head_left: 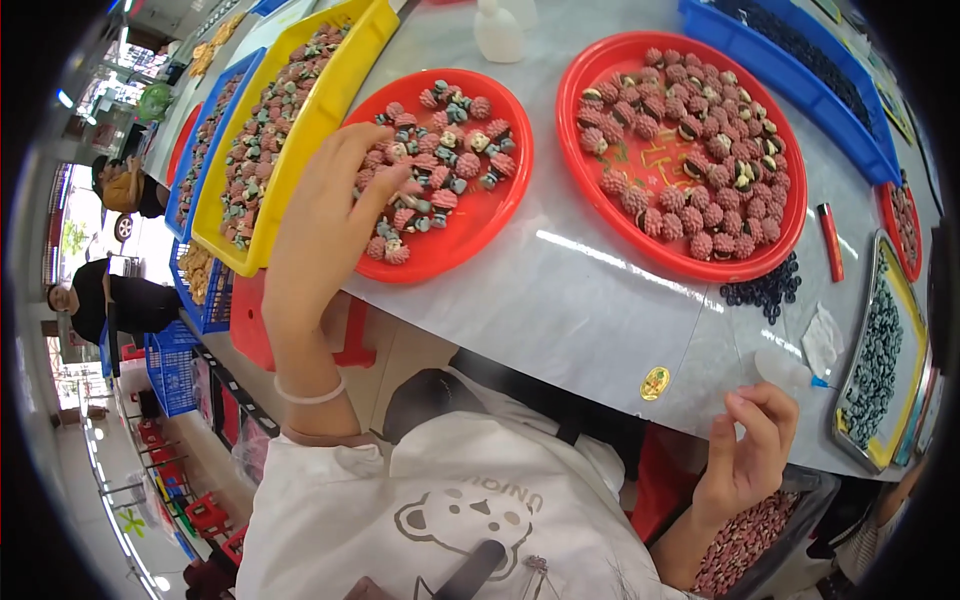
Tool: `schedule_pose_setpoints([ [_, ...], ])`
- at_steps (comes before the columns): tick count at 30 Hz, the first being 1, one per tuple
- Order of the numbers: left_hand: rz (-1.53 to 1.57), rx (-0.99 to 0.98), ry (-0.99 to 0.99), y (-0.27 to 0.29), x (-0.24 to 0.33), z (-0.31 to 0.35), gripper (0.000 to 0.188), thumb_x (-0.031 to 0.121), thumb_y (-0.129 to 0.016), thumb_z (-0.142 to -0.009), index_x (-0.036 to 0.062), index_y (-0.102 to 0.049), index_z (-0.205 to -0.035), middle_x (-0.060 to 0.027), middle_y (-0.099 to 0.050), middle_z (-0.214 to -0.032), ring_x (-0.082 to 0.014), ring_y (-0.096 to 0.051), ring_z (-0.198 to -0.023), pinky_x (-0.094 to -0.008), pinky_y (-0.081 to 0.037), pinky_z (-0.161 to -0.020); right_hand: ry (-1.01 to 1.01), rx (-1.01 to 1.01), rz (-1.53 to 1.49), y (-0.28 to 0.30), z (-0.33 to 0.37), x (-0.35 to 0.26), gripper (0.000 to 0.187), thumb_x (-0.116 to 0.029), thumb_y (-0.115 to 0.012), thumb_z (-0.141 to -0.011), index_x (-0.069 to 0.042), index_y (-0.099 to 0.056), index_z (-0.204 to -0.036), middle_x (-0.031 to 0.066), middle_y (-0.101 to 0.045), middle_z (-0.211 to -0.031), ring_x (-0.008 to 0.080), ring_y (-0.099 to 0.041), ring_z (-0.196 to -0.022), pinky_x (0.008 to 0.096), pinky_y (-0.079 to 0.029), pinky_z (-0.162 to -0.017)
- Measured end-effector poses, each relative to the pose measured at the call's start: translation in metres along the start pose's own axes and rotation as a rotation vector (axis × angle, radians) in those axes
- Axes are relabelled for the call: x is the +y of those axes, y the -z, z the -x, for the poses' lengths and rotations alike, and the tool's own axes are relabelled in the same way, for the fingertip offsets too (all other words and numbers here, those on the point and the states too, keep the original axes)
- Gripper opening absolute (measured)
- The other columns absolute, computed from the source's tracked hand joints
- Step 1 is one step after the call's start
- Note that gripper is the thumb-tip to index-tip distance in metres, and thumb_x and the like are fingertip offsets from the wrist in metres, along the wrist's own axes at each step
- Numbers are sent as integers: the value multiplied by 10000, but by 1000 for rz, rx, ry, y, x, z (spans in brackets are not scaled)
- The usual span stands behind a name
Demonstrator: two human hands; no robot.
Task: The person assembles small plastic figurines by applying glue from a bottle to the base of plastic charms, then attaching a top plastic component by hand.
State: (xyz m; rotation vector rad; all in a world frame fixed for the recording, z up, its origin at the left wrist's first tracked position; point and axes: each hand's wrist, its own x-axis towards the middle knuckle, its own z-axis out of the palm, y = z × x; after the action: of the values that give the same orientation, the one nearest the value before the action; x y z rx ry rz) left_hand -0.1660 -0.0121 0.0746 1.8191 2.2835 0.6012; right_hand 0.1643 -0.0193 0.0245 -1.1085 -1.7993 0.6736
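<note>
My left hand (325, 195) reaches over the left red round plate (470, 240), thumb and forefinger apart among the pieces. That plate holds small pink ridged, shell-like pieces (440, 178), several with grey-blue bits between them. I cannot make out whether the fingertips touch a piece. At the table's front edge, my right hand (745, 455) is raised with curled fingers, thumb and forefinger tips close together. Anything between them is too small to tell. Just beyond its fingers lies a translucent round disc (783, 370).
Another red round plate (590, 235) holds many pink pieces with dark fillings. A yellow tray (245, 262) stands left, a blue tray (800, 100) at the far right. Small dark rings (765, 290), a red tube (831, 242), a crumpled tissue (822, 342) and a white bottle (498, 32) are on the table.
</note>
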Motion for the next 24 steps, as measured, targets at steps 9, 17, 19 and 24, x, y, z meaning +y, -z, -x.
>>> schedule_pose_setpoints([
  [9,-225,-57,-159,-39,-18,-13,546,443,-391,-813,155,-305,-1269,-114,-259,-1322,-328,-147,-1243,-484,-120,-988,-53,-2,-20,8,8,4,109,65,-510,-721,36,-540,-822,97,-471,-818,163,-443,-746,219,-360,-654],
  [17,-383,-64,40,-25,16,-7,428,330,-426,-813,126,-407,-1189,-132,-422,-1185,-291,-427,-1052,-352,-355,-873,-83,49,-11,14,9,3,103,81,-508,-718,39,-545,-804,88,-478,-782,153,-444,-716,215,-356,-626],
  [19,-374,-88,48,-20,24,-10,409,323,-435,-809,116,-437,-1162,-134,-465,-1136,-270,-473,-1002,-341,-388,-835,-82,32,-4,16,10,4,102,79,-511,-717,39,-546,-804,87,-480,-779,151,-445,-712,216,-355,-625],
  [24,-217,-93,-103,-8,60,-31,285,187,-499,-784,71,-515,-1044,-107,-557,-958,-264,-521,-872,-338,-406,-769,-56,117,3,16,6,8,152,80,-547,-655,8,-583,-783,94,-514,-711,169,-478,-632,228,-366,-550],
])
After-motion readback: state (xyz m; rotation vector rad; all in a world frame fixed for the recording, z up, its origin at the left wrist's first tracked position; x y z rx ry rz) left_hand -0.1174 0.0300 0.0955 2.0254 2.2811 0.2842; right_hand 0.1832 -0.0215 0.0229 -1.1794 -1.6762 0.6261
